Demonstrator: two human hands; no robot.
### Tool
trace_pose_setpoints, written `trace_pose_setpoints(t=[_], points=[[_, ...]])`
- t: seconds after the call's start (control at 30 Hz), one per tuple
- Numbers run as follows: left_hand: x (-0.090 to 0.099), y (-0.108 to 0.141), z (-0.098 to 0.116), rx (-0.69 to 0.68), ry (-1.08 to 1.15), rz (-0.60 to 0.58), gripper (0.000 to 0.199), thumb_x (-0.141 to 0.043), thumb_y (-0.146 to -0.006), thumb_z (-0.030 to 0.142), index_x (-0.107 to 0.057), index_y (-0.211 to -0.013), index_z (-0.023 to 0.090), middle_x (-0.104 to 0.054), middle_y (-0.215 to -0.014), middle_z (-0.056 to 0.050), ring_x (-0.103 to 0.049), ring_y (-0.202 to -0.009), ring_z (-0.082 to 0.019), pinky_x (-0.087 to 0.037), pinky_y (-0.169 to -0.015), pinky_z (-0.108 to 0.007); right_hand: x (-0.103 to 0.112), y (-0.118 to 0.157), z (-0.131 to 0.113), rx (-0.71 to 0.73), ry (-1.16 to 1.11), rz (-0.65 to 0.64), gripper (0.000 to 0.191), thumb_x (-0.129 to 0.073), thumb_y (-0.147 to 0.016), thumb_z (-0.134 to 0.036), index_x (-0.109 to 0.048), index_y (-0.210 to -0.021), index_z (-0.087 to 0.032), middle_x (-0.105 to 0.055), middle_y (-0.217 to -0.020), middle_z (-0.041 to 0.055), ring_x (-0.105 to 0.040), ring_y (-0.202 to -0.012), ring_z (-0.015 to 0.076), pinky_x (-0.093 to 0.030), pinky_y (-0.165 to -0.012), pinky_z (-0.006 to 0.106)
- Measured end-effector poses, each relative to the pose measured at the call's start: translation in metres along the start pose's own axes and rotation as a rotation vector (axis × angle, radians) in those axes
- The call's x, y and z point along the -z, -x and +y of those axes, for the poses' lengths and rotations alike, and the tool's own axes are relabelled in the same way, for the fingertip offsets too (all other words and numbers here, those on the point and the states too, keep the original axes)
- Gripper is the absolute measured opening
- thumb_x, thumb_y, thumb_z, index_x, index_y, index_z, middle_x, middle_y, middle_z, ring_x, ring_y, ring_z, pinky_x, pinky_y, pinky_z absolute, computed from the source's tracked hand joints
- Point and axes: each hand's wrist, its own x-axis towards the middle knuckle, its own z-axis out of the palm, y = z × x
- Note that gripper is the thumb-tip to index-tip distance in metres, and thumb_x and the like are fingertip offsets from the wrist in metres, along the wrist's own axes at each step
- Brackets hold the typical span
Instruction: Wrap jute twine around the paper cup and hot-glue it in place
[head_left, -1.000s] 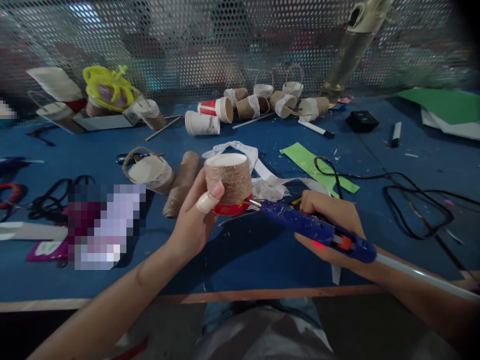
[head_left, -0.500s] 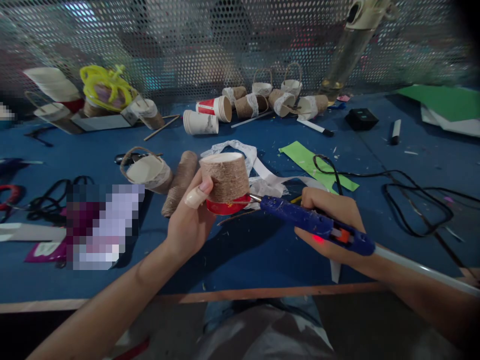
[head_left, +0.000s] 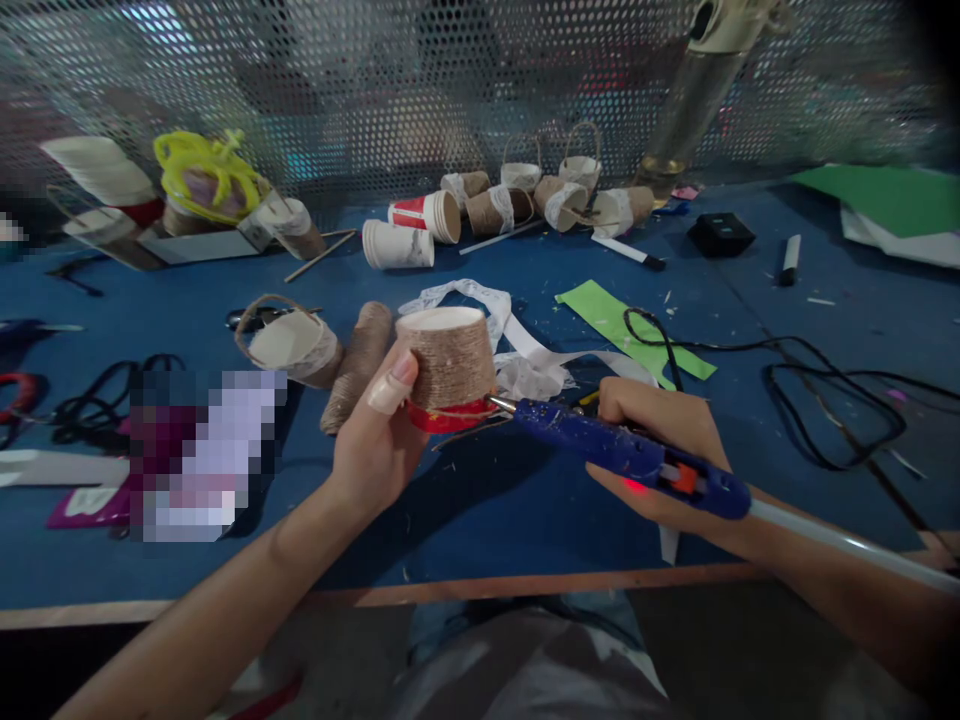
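My left hand is closed around a paper cup, held tilted above the table. Brown twine wraps most of the cup, and a red band shows bare at its lower end. In my right hand is a blue hot glue gun with a white glue stick running out of its back. Its metal nozzle touches or nearly touches the cup where the twine meets the red band. A strand of twine crosses that band. Just left of the cup lies a roll of twine. White lace ribbon lies behind the cup.
A small twine basket stands at left. Several finished baskets and stacked paper cups line the back by the perforated panel. Green paper, a black cable and a black box lie to the right.
The glue gun's nozzle has shifted slightly left and down along the cup's lower edge. The cup has turned a little, and a twine strand now shows across the red band.
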Motion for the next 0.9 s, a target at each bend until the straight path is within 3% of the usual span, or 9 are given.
trace_pose_setpoints(t=[0.13,0.37,0.47,0.67,0.9], points=[[-0.004,-0.001,0.002,0.02,0.017,0.005,0.041,-0.076,-0.09,0.037,-0.075,-0.13,0.025,-0.079,-0.123,-0.006,-0.059,-0.141,-0.035,-0.044,-0.122,-0.053,0.001,-0.001,0.0,-0.015,-0.009,0.007,0.034,-0.066,-0.083,-0.016,-0.035,-0.072,-0.024,-0.038,-0.064,-0.0074,-0.033,-0.055,0.0097,-0.03,-0.055,0.027],[-0.001,0.001,0.001,0.054,0.012,0.04,0.043,-0.077,-0.091,0.035,-0.073,-0.133,0.031,-0.08,-0.118,0.001,-0.06,-0.14,-0.026,-0.047,-0.121,-0.041,0.0,0.001,0.0,0.044,-0.002,-0.032,0.032,-0.067,-0.081,-0.014,-0.037,-0.075,-0.025,-0.041,-0.067,-0.006,-0.038,-0.057,0.0111,-0.028,-0.055,0.028],[0.001,0.001,0.0,0.05,0.001,0.059,0.037,-0.076,-0.092,0.034,-0.074,-0.129,0.03,-0.08,-0.12,0.001,-0.058,-0.143,-0.026,-0.048,-0.121,-0.04,0.0,0.002,-0.001,0.005,0.017,-0.032,0.032,-0.066,-0.081,-0.015,-0.037,-0.075,-0.025,-0.041,-0.067,-0.006,-0.037,-0.057,0.0112,-0.028,-0.056,0.029],[-0.004,-0.002,0.003,0.017,-0.02,0.124,0.018,-0.074,-0.091,0.034,-0.081,-0.104,0.023,-0.08,-0.119,-0.003,-0.048,-0.152,-0.03,-0.044,-0.125,-0.045,0.001,0.0,-0.004,-0.046,-0.002,-0.006,0.033,-0.065,-0.083,-0.018,-0.035,-0.073,-0.025,-0.038,-0.064,-0.0064,-0.034,-0.054,0.0105,-0.028,-0.053,0.028],[-0.011,-0.002,0.004,0.03,0.032,0.146,0.014,-0.07,-0.094,0.03,-0.081,-0.1,0.024,-0.081,-0.112,-0.003,-0.061,-0.14,-0.031,-0.045,-0.123,-0.053,0.0,-0.001,-0.002,-0.026,0.007,0.015,0.033,-0.065,-0.082,-0.018,-0.035,-0.071,-0.024,-0.036,-0.063,-0.0081,-0.031,-0.053,0.0092,-0.029,-0.055,0.027]])
